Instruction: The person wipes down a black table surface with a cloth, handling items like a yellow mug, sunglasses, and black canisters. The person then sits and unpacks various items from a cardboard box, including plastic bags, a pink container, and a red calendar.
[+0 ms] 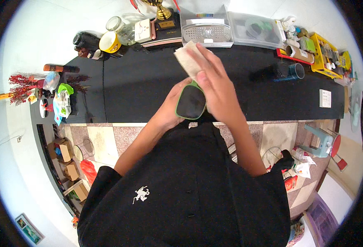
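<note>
In front of my chest, a green-rimmed object (pixel 191 102) shows a dark, rounded-square face towards me. Whether that face is a hollow opening or a flat surface, I cannot tell. My left hand (pixel 171 108) grips its left side, fingers partly hidden behind it. A folded beige cloth or paper wipe (pixel 188 59) is pinched between the thumb and fingers of my right hand (pixel 216 88), just above the object's far edge. The heel of the right hand is close against the object's right side. Both hands are over the front of the black tabletop (pixel 138 89).
Along the back stand a glass jar (pixel 126 34), a yellow cup (pixel 110 42), a gold trophy (pixel 163 13) and clear plastic bins (pixel 252 31). To the right are a dark tumbler (pixel 296 71), a yellow basket (pixel 325 57) and a white box (pixel 325 98). Red-berried stems (pixel 22 86) stand left.
</note>
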Action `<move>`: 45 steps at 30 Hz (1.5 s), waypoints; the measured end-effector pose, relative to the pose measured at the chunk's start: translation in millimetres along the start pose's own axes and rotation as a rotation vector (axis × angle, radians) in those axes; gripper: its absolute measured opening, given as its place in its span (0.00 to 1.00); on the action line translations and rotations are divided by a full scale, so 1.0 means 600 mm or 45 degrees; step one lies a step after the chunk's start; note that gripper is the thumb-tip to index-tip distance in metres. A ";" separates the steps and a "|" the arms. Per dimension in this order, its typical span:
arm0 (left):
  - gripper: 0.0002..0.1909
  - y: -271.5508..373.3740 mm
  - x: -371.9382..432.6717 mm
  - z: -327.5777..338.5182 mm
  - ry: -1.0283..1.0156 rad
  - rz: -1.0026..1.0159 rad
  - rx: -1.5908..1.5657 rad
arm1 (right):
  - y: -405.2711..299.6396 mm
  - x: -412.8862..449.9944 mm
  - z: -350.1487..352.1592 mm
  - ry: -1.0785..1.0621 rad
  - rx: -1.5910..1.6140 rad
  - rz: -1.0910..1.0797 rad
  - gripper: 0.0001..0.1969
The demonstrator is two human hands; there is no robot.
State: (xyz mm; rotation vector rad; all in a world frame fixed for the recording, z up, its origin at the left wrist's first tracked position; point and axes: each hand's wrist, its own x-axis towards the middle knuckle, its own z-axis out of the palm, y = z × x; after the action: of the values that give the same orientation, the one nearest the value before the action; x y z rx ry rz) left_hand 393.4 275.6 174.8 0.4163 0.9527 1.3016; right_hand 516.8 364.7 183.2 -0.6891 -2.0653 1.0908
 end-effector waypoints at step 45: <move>0.11 0.044 0.050 -0.032 -0.350 -0.178 -0.576 | 0.130 -0.078 -0.002 0.589 -0.541 0.165 0.14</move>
State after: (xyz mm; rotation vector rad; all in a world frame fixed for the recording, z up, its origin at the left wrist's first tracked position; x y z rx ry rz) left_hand 360.9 306.0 172.7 0.1663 0.4304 1.2497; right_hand 556.9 371.7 101.7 -1.1749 -1.8675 0.4855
